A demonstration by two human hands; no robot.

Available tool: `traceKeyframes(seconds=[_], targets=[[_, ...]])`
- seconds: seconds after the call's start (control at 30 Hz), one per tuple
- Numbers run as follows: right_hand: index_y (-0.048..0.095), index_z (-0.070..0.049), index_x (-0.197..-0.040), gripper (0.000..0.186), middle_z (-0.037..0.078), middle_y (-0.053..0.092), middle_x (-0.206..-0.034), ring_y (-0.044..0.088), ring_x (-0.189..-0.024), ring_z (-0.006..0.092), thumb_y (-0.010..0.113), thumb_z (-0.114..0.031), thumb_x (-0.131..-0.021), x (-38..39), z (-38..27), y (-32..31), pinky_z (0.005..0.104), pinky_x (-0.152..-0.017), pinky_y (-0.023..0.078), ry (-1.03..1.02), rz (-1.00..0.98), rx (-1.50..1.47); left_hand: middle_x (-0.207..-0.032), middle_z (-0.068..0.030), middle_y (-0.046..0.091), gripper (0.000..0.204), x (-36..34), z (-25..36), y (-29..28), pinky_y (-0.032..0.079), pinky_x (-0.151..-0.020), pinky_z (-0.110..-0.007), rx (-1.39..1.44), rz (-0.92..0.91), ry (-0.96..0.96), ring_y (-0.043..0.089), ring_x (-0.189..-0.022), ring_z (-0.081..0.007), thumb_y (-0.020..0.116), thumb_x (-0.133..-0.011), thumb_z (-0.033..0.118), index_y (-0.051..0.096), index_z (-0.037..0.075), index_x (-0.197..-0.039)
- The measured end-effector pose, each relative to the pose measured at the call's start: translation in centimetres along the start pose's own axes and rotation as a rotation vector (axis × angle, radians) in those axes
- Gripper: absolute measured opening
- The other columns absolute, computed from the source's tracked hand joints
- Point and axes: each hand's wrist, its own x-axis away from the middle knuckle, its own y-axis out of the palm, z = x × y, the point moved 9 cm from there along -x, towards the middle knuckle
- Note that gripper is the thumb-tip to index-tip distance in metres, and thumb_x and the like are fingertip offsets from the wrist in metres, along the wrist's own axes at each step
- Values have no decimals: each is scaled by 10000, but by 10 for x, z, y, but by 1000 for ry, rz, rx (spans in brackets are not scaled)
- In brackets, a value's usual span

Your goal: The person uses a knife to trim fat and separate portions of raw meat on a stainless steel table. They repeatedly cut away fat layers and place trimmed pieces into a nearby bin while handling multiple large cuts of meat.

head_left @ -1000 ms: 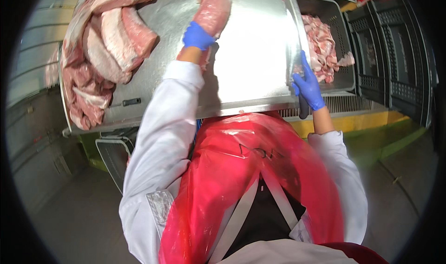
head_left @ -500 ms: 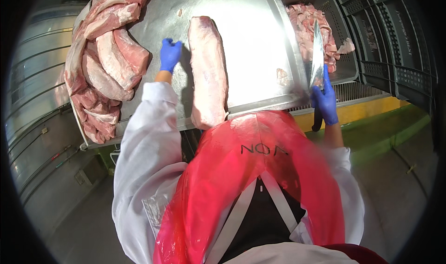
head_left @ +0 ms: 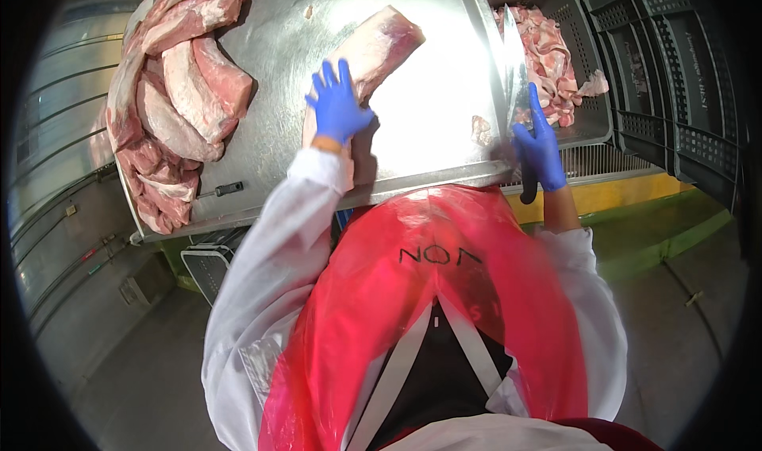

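Note:
A long slab of raw meat [head_left: 381, 46] lies on the steel table [head_left: 444, 110], slanted from the near edge toward the far right. My left hand [head_left: 337, 106], in a blue glove, rests flat on the slab's near half with its fingers spread. My right hand [head_left: 540, 145], also gloved in blue, grips a knife [head_left: 514, 70] by its dark handle at the table's right front edge. The blade points up and away, clear of the slab. A small scrap of meat [head_left: 480, 127] lies beside the blade.
A pile of raw meat slabs [head_left: 175, 94] fills the table's left side. A grey crate with cut meat pieces [head_left: 556, 62] stands to the right, with dark empty crates [head_left: 675, 78] beyond it. I wear a red plastic apron [head_left: 421, 308] over white sleeves.
The slab has turned from lying straight to slanting toward the far right. My left hand moved from beside the slab onto it. The knife hand stayed near the right edge.

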Motion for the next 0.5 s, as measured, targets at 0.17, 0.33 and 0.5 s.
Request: traceKeyframes(seconds=[0.17,0.33,0.5], targets=[[150,-224,-1639,843,1,571,-818,511,-598,62,530,30,-931,12,27,-17,225,-515,455,-38,45,-63,-1625,-211,251,926,21,-61,22,345,-1102,-610,-96,-46,194,348,-1438,-434,708,-744,126,276,77,-1561],[147,-183,-1639,837,0,568,-832,511,-599,59,530,38,-928,14,31,-25,224,-519,454,-59,40,-58,-1542,-213,398,638,-20,30,1,282,-1147,-585,-153,264,321,368,-1425,-409,592,-875,217,428,74,-1475],[156,-160,-1636,820,9,585,-852,507,-603,58,538,21,-934,10,6,-19,230,-530,457,-46,52,-20,-1238,-179,614,408,-96,74,7,496,-937,-478,-131,149,294,577,-1172,-386,629,-842,159,564,47,-1229]])
